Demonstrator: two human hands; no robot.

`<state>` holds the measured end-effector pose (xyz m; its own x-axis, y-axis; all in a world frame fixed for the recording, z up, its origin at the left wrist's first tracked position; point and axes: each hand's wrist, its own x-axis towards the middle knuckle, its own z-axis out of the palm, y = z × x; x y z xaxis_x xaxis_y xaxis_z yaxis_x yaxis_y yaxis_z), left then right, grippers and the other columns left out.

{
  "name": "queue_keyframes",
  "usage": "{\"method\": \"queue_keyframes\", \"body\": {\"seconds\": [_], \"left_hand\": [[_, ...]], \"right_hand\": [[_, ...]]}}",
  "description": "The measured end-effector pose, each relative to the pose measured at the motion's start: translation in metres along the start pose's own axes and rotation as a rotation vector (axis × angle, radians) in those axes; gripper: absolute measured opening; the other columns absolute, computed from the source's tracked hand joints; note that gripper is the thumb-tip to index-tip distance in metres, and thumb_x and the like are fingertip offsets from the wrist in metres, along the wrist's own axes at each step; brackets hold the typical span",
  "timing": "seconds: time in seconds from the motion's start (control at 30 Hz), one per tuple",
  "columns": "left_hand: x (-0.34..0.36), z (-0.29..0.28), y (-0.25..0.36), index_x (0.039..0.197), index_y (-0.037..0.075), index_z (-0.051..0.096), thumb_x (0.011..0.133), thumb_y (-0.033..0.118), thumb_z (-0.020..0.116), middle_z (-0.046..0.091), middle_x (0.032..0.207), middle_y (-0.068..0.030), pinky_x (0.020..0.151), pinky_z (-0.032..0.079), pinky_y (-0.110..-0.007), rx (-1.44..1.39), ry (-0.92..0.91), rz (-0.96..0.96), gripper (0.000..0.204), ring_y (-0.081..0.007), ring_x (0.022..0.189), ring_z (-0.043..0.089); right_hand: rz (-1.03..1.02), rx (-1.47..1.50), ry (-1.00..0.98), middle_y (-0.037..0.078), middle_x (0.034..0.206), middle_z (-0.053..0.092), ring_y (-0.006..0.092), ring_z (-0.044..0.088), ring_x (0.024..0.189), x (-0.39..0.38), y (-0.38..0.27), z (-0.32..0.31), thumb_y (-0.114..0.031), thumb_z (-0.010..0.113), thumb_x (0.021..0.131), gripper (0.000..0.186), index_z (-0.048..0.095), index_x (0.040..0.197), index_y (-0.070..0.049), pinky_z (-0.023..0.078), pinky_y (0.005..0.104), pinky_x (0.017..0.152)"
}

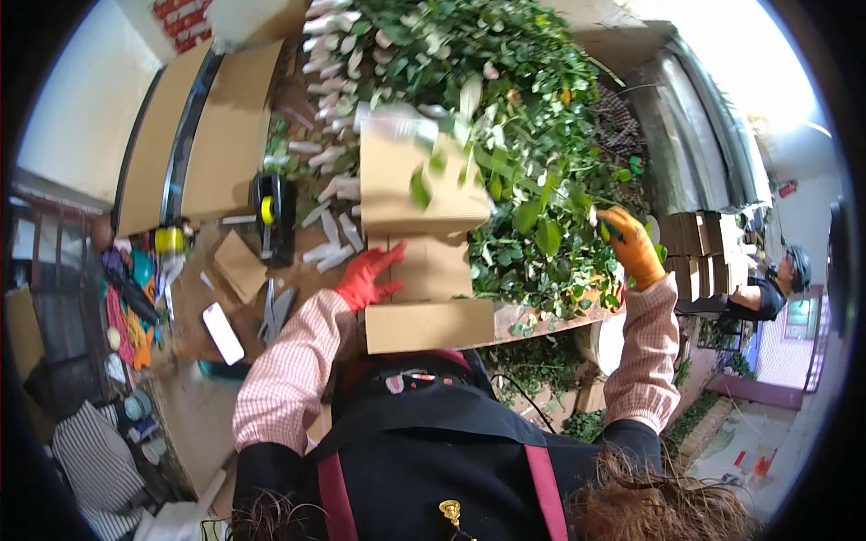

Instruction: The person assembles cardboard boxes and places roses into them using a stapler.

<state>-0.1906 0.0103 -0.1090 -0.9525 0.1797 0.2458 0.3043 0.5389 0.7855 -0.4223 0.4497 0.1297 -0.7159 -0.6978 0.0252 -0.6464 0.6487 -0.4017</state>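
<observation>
My left hand (368, 278), in a red glove, lies at the left side of an open cardboard box (431, 269), its fingers spread over the inside. The box has a far flap (410, 185) and a near flap (429, 326) folded out. Off to the right, my right hand (634, 245), in an orange glove, is closed around the end of a leafy green sprig (547, 236). The sprig reaches left toward the box, its leaves smeared by motion. A blurred whitish, see-through wrap (397, 122) shows over the far flap.
A big heap of leafy stems (532, 117) covers the table's far side, with white-wrapped ends (329, 68) along its left. Left are a tape dispenser (272, 216), scissors (278, 311), a phone (223, 334) and large cardboard sheets (230, 126). Another person (780, 281) is at far right.
</observation>
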Motion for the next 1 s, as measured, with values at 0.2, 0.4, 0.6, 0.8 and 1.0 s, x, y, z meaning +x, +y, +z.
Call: {"method": "queue_keyframes", "body": {"seconds": [0.2,0.4,0.6,0.8,1.0], "left_hand": [[-0.002,0.006,0.002,0.147,0.008,0.04,0.074,0.017,0.087,0.053,0.143,-0.0091,0.103,0.045,-0.033,-0.225,0.03,-0.121,0.087,-0.0217,0.121,0.056],[-0.003,0.0,0.007,0.141,0.014,0.048,0.078,0.02,0.082,0.063,0.129,-0.0093,0.1,0.047,-0.036,-0.296,0.03,-0.219,0.072,-0.0263,0.114,0.06],[0.003,0.0,0.005,0.114,0.012,0.069,0.074,0.014,0.079,0.068,0.116,-0.008,0.104,0.045,-0.041,-0.107,0.057,-0.088,0.042,-0.0308,0.111,0.061],[0.0,0.005,0.001,0.108,0.012,0.069,0.066,0.0,0.077,0.068,0.108,-0.0091,0.09,0.055,-0.04,0.09,0.042,0.048,0.045,-0.0311,0.11,0.063],[0.006,0.003,0.0,0.115,0.009,0.064,0.07,0.007,0.078,0.062,0.113,-0.0124,0.093,0.053,-0.046,0.201,-0.054,0.171,0.047,-0.0369,0.116,0.059]], "right_hand": [[0.219,-0.283,-0.526,0.009,0.13,0.058,0.0352,0.055,0.119,-0.043,0.012,0.075,-0.016,0.062,0.09,0.04,0.061,0.129,-0.02,0.046,0.044,0.1],[0.246,-0.45,-0.771,0.009,0.128,0.058,0.0332,0.055,0.118,-0.026,0.017,0.11,-0.017,0.059,0.091,0.04,0.059,0.131,-0.019,0.045,0.0423,0.101],[0.139,-0.857,-1.03,0.005,0.128,0.059,0.0272,0.057,0.118,0.006,0.0,0.121,-0.025,0.061,0.092,0.046,0.055,0.138,-0.027,0.047,0.0405,0.096],[0.106,-0.56,0.018,0.01,0.115,0.061,0.0314,0.059,0.109,0.112,-0.071,0.098,-0.032,0.066,0.087,0.028,0.062,0.107,-0.012,0.049,0.042,0.086],[0.423,-0.693,-0.242,0.008,0.122,0.061,0.0307,0.061,0.113,0.192,-0.012,0.155,-0.027,0.054,0.093,0.025,0.065,0.114,-0.021,0.049,0.0467,0.088]]}}
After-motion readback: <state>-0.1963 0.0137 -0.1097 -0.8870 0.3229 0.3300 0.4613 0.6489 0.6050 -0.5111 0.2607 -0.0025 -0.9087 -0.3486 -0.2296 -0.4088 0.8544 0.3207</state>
